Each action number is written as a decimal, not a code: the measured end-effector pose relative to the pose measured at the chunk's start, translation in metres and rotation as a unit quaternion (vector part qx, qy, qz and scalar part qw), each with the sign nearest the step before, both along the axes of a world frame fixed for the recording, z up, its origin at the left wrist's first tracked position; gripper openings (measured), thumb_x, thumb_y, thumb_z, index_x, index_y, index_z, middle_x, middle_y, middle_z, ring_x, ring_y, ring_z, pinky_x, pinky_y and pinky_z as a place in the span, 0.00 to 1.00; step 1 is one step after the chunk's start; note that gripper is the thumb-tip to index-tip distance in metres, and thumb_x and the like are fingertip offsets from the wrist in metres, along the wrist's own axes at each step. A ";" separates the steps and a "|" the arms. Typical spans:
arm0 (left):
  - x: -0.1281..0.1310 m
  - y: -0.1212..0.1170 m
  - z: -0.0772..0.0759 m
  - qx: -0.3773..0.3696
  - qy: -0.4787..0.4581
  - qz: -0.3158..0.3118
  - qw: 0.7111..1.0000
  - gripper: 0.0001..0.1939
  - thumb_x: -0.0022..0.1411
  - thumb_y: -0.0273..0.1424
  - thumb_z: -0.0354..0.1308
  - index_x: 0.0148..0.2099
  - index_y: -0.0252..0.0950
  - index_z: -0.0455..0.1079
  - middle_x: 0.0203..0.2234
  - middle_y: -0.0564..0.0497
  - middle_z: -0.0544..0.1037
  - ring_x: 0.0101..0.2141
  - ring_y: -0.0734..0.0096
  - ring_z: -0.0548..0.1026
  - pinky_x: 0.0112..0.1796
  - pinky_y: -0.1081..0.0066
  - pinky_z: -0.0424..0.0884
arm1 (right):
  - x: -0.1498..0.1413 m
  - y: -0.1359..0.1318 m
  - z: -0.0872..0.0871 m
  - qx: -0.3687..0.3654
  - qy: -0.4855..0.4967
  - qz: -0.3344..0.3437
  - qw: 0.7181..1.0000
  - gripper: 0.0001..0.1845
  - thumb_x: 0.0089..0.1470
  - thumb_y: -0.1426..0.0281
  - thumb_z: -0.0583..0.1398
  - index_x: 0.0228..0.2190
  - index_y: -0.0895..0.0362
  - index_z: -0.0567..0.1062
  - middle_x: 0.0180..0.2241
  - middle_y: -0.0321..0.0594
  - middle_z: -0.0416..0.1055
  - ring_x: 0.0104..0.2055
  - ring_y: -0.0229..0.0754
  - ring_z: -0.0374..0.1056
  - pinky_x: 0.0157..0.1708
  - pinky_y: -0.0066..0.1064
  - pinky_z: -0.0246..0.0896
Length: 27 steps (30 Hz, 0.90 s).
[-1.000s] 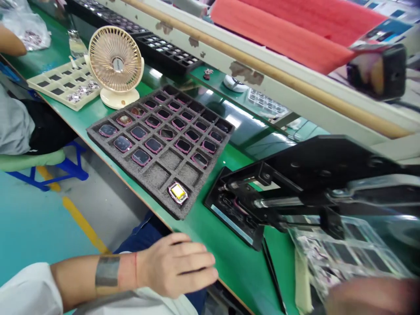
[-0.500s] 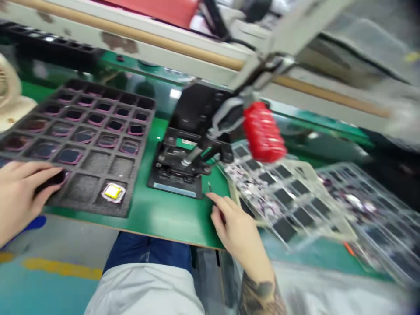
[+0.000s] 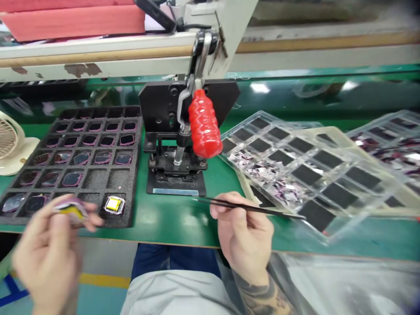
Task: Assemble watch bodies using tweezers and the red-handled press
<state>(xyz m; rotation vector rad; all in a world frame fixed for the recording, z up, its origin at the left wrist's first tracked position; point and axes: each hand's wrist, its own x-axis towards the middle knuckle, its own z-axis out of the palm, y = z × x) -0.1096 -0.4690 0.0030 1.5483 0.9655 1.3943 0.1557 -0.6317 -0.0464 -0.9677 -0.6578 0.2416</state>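
Observation:
My left hand (image 3: 54,253) pinches a small squarish part with a pinkish-purple rim and a yellow patch (image 3: 71,211), blurred by motion, above the front edge of a black foam tray (image 3: 128,192). Several dark, purple-rimmed parts (image 3: 72,178) sit in the tray's pockets. One part with a yellow square (image 3: 114,204) lies in its front right pocket. My right hand (image 3: 244,232) is closed on black tweezers (image 3: 236,204), their tips pointing left over the green table. Just beyond the tips stands a black press fixture (image 3: 173,175) with a red lever handle (image 3: 205,127).
Clear plastic trays (image 3: 331,218) with dark squares and small scraps lie at the right. A cream fan (image 3: 19,146) stands at the far left. Behind, a pale ledge (image 3: 131,68) bears a red box (image 3: 75,19). The green table's (image 3: 170,225) front edge runs before my lap.
My left hand has lifted a part out of the foam tray and turned it, showing its yellow patch. The tweezers now lie level in my right hand. The view has swung round to the right.

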 end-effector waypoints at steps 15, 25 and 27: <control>0.122 -0.068 -0.053 -0.237 0.003 -0.308 0.922 0.19 0.79 0.37 0.66 0.66 0.36 0.76 0.45 0.46 0.89 0.36 0.69 0.88 0.38 0.74 0.84 | -0.034 -0.006 -0.013 -0.094 -0.170 -0.083 0.977 0.14 0.69 0.78 0.65 0.50 0.51 0.83 0.44 0.46 0.86 0.46 0.52 0.83 0.47 0.52 0.83; 0.118 -0.066 -0.053 -0.221 -0.005 -0.323 0.920 0.19 0.79 0.35 0.66 0.66 0.36 0.76 0.42 0.48 0.88 0.35 0.70 0.88 0.38 0.75 0.84 | -0.022 -0.002 -0.010 -0.119 -0.090 -0.033 0.988 0.09 0.71 0.75 0.65 0.47 0.51 0.84 0.43 0.42 0.84 0.46 0.45 0.81 0.47 0.39 0.81; 0.117 -0.065 -0.052 -0.229 -0.012 -0.337 0.913 0.19 0.78 0.35 0.67 0.66 0.36 0.77 0.40 0.48 0.88 0.35 0.69 0.88 0.37 0.76 0.84 | -0.016 -0.003 -0.011 -0.120 -0.022 0.023 0.992 0.05 0.73 0.72 0.65 0.45 0.52 0.83 0.41 0.41 0.83 0.41 0.42 0.81 0.42 0.34 0.80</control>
